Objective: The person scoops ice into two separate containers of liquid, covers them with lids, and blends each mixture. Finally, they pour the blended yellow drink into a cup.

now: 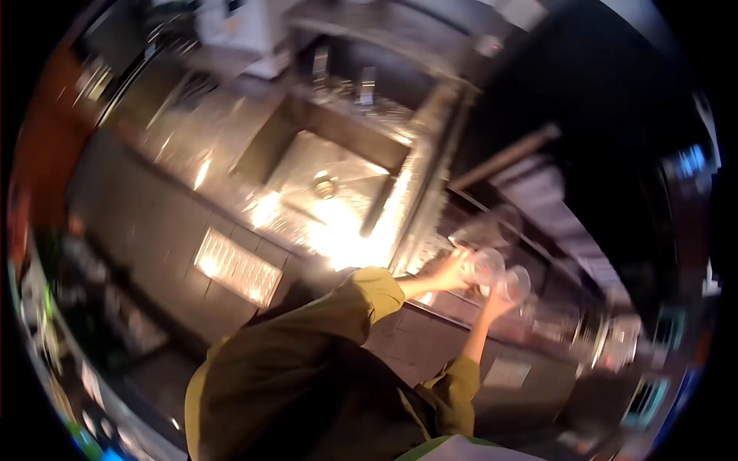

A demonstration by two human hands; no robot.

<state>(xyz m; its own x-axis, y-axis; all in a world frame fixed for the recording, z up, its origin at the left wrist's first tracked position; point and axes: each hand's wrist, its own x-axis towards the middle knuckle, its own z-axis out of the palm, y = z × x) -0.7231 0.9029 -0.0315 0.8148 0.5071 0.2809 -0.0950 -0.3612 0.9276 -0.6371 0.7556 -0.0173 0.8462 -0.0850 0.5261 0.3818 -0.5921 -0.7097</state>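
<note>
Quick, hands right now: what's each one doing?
Left hand: closed on a clear cup.
Right hand: closed on a second cup.

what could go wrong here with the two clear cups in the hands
1. The left hand holds the upper clear cup and the right hand holds the lower clear cup. The cups are very close together, so they could knock into each other and crack or slip.
2. Both cups are held out at arm's reach beside the steel sink. If a grip loosens, a cup would probably drop onto hard metal or the floor.
</note>
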